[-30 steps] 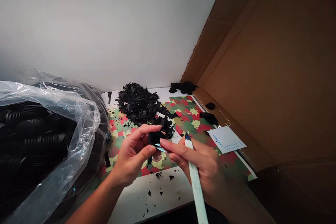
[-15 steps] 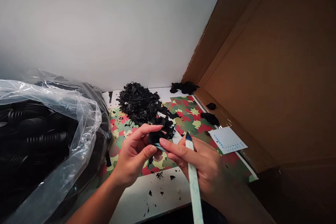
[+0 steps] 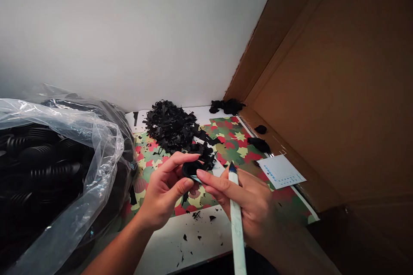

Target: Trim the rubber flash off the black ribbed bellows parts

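Observation:
My left hand [image 3: 169, 191] pinches a small round black part [image 3: 191, 168], hollow like a rubber cap, between thumb and fingers. My right hand [image 3: 247, 197] is closed around a long, flat white stick [image 3: 237, 223] with a dark pointed tip, which runs down toward me. Its thumb and forefinger press together at the near rim of the black part. A thin, shiny pale edge [image 3: 196, 178] shows there, perhaps a blade; the fingers hide most of it. Just beyond the hands lies a heap of black shavings [image 3: 169, 126].
A clear plastic bag [image 3: 108, 172] full of ribbed black parts [image 3: 48, 154] stands at the left. A printed white card [image 3: 282, 171] and black scraps [image 3: 258, 144] lie at the right, beside a cardboard wall [image 3: 338, 94]. Black crumbs dot the camouflage-patterned sheet [image 3: 226, 131].
Both hands keep almost the same pose around the black part. The lower end of the white stick has swung slightly left.

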Demonstrator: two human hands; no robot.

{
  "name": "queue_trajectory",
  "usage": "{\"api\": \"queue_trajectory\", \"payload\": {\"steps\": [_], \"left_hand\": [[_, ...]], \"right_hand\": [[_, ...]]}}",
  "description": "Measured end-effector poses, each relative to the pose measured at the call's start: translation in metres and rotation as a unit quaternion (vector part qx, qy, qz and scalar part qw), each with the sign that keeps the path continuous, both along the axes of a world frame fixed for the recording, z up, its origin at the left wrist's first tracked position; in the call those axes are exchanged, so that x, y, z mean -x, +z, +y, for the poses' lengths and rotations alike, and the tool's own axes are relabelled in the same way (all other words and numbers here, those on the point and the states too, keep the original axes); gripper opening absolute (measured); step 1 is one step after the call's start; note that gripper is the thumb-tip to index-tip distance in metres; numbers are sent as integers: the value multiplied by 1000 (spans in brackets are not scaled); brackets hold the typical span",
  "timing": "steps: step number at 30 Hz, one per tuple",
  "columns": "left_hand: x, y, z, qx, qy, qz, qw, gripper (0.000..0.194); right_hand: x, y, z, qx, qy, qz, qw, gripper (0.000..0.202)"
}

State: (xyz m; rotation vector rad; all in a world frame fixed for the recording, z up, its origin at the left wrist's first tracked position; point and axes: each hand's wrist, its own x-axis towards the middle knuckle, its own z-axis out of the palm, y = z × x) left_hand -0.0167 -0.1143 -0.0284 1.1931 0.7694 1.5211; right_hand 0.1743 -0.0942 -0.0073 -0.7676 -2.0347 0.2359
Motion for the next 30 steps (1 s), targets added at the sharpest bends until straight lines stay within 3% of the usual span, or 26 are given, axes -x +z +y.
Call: {"api": "queue_trajectory", "payload": {"steps": [10, 18, 30], "left_hand": [[-1, 0, 0, -5, -8, -1, 1000, 32], [-2, 3, 0, -29, 10, 13, 999, 31], [-2, 5, 0, -31, -15, 12, 999, 30]], "right_hand": [[2, 0, 0, 64, 46, 37, 996, 27], [6, -1, -3, 20, 11, 30, 999, 28], [-3, 8, -1, -3, 16, -15, 1000, 25]]}}
